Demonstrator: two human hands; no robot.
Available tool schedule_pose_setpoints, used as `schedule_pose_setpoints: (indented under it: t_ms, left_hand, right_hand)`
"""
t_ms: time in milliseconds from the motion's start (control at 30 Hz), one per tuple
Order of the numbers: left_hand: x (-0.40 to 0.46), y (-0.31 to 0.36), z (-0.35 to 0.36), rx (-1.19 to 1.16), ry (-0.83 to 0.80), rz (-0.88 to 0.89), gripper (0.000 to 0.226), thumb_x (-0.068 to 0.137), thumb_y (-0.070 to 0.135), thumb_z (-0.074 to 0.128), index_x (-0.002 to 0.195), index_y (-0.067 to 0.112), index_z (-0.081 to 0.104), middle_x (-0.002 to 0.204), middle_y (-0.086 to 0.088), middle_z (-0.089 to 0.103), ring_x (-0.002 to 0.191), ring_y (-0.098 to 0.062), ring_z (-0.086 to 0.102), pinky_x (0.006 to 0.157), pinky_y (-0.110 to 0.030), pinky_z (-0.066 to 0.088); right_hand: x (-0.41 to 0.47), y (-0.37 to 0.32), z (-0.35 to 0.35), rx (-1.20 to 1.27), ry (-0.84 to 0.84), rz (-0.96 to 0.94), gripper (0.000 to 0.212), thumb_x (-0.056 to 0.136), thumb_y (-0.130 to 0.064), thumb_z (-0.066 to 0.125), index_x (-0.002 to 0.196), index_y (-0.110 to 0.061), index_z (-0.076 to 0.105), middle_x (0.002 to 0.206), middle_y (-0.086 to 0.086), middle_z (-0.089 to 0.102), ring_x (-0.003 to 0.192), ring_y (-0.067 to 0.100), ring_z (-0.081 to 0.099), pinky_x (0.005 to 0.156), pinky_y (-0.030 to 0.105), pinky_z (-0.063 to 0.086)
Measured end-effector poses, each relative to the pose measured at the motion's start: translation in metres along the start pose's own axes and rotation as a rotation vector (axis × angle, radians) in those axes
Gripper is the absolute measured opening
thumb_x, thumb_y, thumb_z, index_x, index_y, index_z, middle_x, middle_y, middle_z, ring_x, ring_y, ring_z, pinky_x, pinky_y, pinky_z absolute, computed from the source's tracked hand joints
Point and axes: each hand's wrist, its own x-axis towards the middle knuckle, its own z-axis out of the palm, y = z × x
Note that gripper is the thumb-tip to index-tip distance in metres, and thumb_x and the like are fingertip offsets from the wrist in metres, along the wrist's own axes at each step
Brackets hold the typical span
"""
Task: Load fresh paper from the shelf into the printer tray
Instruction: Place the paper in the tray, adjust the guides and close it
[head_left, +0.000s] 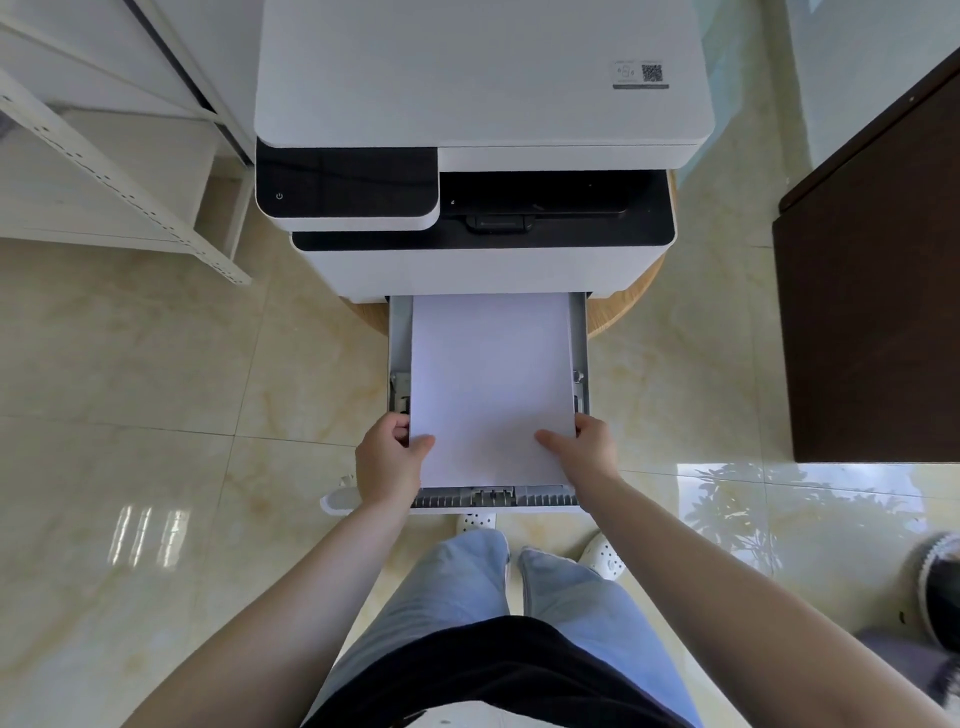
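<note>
A white and black printer (483, 124) stands on a round wooden stool. Its grey paper tray (399, 338) is pulled out toward me. A stack of white paper (491, 379) lies in the tray, its far end under the printer body. My left hand (387, 460) grips the stack's near left corner, thumb on top. My right hand (589, 449) grips the near right corner the same way. The tray's front lip (493, 499) shows just below the paper's near edge.
A white metal shelf (119, 171) stands at the left of the printer. A dark brown cabinet (872, 312) stands at the right. Glossy beige floor tiles (156, 467) surround the stool. My legs and white shoes are below the tray.
</note>
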Motion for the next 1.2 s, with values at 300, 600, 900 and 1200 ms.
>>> schedule_pose_setpoints:
  t_ms: [300, 600, 900, 1200]
  left_hand:
    - [0.000, -0.011, 0.008, 0.073, 0.062, 0.156, 0.016, 0.076, 0.009, 0.071, 0.089, 0.007, 0.062, 0.077, -0.006, 0.067, 0.071, -0.028, 0.061, 0.061, -0.032, 0.046]
    - [-0.009, -0.021, 0.009, 0.406, 0.255, 0.233, 0.086, 0.058, 0.031, 0.087, 0.131, 0.015, 0.044, 0.127, -0.015, 0.047, 0.109, -0.036, 0.050, 0.084, -0.044, 0.044]
    - [-0.008, -0.023, 0.020, 0.408, -0.065, 0.023, 0.153, 0.042, 0.058, 0.086, 0.150, 0.018, -0.014, 0.142, -0.019, 0.028, 0.121, -0.038, 0.047, 0.087, -0.045, 0.049]
    - [-0.008, -0.018, 0.026, 0.525, -0.011, 0.017, 0.154, 0.041, 0.060, 0.086, 0.151, 0.016, -0.013, 0.129, -0.018, 0.037, 0.105, -0.035, 0.052, 0.078, -0.039, 0.048]
  right_hand:
    - [-0.006, 0.009, 0.004, -0.109, 0.055, -0.132, 0.023, 0.075, -0.020, 0.074, 0.093, -0.010, 0.063, 0.081, 0.003, 0.066, 0.074, 0.023, 0.061, 0.057, 0.026, 0.046]
    - [-0.020, 0.022, 0.005, -0.308, 0.199, -0.252, 0.065, 0.068, -0.033, 0.080, 0.121, -0.019, 0.045, 0.105, -0.001, 0.060, 0.099, 0.025, 0.059, 0.075, 0.032, 0.045]
    - [-0.012, 0.029, 0.007, -0.664, 0.099, -0.116, 0.148, 0.044, -0.063, 0.081, 0.149, -0.023, -0.015, 0.147, 0.008, 0.035, 0.136, 0.028, 0.038, 0.107, 0.044, 0.034]
    - [-0.008, 0.025, 0.016, -0.663, 0.120, -0.076, 0.153, 0.043, -0.050, 0.087, 0.147, -0.024, -0.022, 0.140, 0.008, 0.036, 0.132, 0.030, 0.039, 0.105, 0.040, 0.037]
